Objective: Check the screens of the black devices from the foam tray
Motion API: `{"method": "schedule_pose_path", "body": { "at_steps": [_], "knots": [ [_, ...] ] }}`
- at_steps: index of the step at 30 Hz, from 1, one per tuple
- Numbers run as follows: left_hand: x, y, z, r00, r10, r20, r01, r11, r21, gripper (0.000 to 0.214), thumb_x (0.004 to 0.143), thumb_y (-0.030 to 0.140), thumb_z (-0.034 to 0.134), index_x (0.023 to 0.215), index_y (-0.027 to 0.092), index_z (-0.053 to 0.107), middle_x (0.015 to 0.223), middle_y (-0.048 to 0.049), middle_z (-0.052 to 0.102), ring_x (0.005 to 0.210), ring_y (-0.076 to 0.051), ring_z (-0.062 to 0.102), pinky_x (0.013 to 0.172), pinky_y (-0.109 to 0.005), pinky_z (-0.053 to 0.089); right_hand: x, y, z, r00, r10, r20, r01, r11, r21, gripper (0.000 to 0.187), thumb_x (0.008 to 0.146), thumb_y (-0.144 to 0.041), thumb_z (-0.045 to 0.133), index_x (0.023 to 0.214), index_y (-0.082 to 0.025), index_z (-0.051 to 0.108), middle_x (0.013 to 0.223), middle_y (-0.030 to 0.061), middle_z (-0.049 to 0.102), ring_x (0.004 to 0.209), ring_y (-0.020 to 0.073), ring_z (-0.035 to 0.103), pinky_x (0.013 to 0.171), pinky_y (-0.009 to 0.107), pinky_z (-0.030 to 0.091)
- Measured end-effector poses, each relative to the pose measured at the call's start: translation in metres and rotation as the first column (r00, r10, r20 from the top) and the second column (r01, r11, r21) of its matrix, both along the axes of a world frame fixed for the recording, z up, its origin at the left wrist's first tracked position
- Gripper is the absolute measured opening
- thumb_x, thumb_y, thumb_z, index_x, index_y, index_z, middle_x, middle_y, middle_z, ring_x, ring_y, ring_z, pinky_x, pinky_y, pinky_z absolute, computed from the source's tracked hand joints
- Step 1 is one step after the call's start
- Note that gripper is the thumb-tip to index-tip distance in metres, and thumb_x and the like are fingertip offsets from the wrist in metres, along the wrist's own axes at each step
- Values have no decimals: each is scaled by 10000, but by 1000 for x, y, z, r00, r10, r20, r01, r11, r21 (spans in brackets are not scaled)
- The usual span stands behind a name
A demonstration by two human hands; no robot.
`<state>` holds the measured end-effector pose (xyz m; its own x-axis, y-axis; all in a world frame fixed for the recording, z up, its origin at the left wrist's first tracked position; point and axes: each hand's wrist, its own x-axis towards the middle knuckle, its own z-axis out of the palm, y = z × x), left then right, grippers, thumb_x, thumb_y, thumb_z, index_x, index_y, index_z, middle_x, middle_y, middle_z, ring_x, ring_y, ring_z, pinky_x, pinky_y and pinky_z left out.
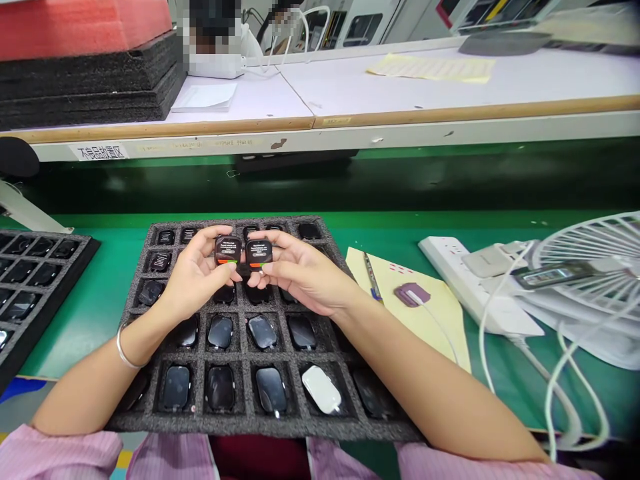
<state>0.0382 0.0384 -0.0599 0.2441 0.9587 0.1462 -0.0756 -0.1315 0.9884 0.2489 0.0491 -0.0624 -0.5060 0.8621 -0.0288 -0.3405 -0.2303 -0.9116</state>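
Note:
My left hand is closed on a smartwatch case without a strap, its lit screen showing white text and a red and green strip. Right beside it, my right hand grips a second smartwatch case with much the same screen. Both are held upright, faces toward me, above a dark foam tray divided into square compartments. Several watch cases lie in the tray; those in the nearer rows have dark screens, and a white one sits in the front row. My hands and forearms hide some compartments.
Another foam tray of watches lies at the left. To the right are a yellow sheet, a pen, a purple block with a cable, a power strip and a white fan. A shelf edge runs across the back.

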Motion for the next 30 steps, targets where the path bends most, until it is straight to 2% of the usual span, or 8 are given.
{"method": "schedule_pose_path", "body": {
  "at_steps": [11,17,23,30],
  "knots": [
    [4,-2,2,1000,10,1,-10,1000,11,467,780,175,764,1185,195,532,1000,-8,690,608,-81,689,566,-196,584,0,-1,-3,1000,16,12,-17,999,50,528,802,-169,841,1259,-228,582,898,-20,732,737,153,737,708,288,587],
    [3,-3,1,999,-29,39,28,1000,7,523,772,156,763,1239,195,531,1065,-32,702,675,-103,730,643,-225,628,0,-1,-1,1000,4,12,-4,999,48,539,761,-129,788,1247,-227,578,899,-16,739,723,157,722,712,300,571],
    [5,-4,2,996,-43,84,46,998,-34,477,771,149,704,1220,178,547,941,5,697,657,-126,751,620,-226,640,-1,-1,-3,998,-35,46,32,998,61,481,763,-173,790,1201,-208,595,811,-39,712,649,143,701,629,271,522],
    [6,-4,2,995,-25,95,29,999,-40,498,718,121,671,1198,178,554,1020,-14,712,654,-124,755,609,-229,640,-2,-1,-3,999,-27,28,25,997,66,501,733,-135,737,1208,-211,593,849,-35,726,660,142,704,633,272,529]
  ]
}}
